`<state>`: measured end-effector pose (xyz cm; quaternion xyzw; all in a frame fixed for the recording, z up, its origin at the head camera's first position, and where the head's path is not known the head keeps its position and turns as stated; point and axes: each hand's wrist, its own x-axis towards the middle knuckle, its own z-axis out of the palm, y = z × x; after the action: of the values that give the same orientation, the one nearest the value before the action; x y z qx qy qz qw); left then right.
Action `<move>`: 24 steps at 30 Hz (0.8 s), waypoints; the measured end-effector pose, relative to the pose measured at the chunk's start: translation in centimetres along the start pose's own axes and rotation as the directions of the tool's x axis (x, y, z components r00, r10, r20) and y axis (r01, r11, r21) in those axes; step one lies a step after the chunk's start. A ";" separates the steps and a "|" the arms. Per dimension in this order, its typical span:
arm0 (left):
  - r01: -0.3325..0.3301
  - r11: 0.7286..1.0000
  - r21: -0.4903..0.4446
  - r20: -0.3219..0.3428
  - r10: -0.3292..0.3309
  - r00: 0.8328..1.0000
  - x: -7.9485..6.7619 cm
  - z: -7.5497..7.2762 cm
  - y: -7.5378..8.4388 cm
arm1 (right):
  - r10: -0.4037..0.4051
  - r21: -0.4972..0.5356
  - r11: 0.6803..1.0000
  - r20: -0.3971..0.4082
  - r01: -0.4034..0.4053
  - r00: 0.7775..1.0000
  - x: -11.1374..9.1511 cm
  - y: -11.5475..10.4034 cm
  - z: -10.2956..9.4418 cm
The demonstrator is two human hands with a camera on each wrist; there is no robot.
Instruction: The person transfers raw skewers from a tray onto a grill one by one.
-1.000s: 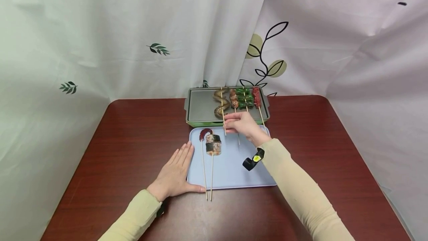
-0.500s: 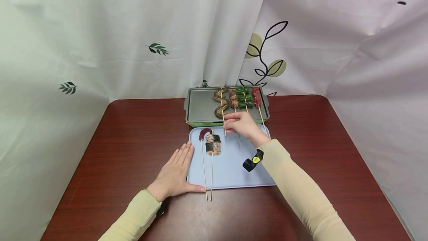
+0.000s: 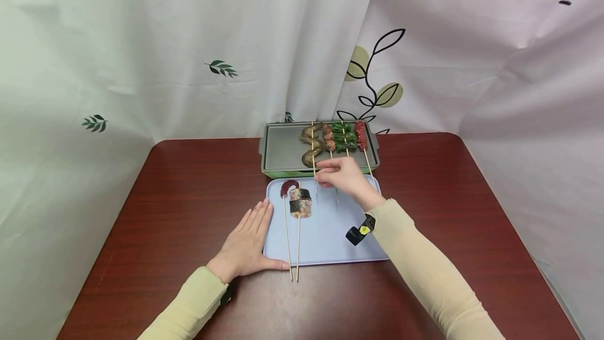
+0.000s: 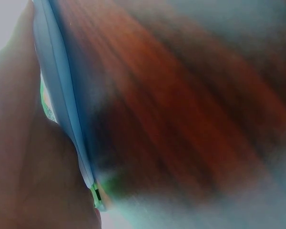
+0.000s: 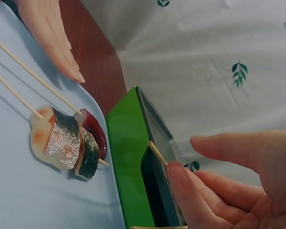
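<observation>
My left hand rests flat along the left edge of a pale blue tray, fingers straight and thumb at its front edge. Over the tray's far edge, my right hand is at the stick of a chicken wing skewer lying on a grey grill pan. In the right wrist view the thumb stands apart from the index finger, whose tip is beside the stick. A fish-slice skewer and a dark red tentacle-like skewer lie on the tray.
Right of the wing, the pan holds a brown meat skewer, a green pepper skewer and a red meat skewer. The pan has a green base. A white curtain hangs behind the dark red table.
The wing skewer's stick end has dropped slightly, and the right fingers have loosened from it. The right wrist has turned a little. My left hand stays in place.
</observation>
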<state>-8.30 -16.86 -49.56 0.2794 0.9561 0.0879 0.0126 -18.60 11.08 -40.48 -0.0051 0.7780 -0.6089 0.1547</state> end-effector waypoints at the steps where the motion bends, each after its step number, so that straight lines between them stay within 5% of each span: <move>1: 0.000 1.000 0.004 -0.001 0.000 1.000 0.0 0.1 0.0 | -0.007 -0.001 1.000 0.002 0.007 1.000 -0.1 0.0 0.0; 24: 0.011 1.000 0.020 0.035 -0.011 0.999 0.0 -0.5 0.1 | -0.069 -0.077 0.994 0.047 0.072 0.997 -3.2 0.1 -0.5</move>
<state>-8.26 -16.84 -49.09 0.2757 0.9580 0.0736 0.0271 -15.68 12.22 -39.71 -0.0522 0.7972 -0.5825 0.1499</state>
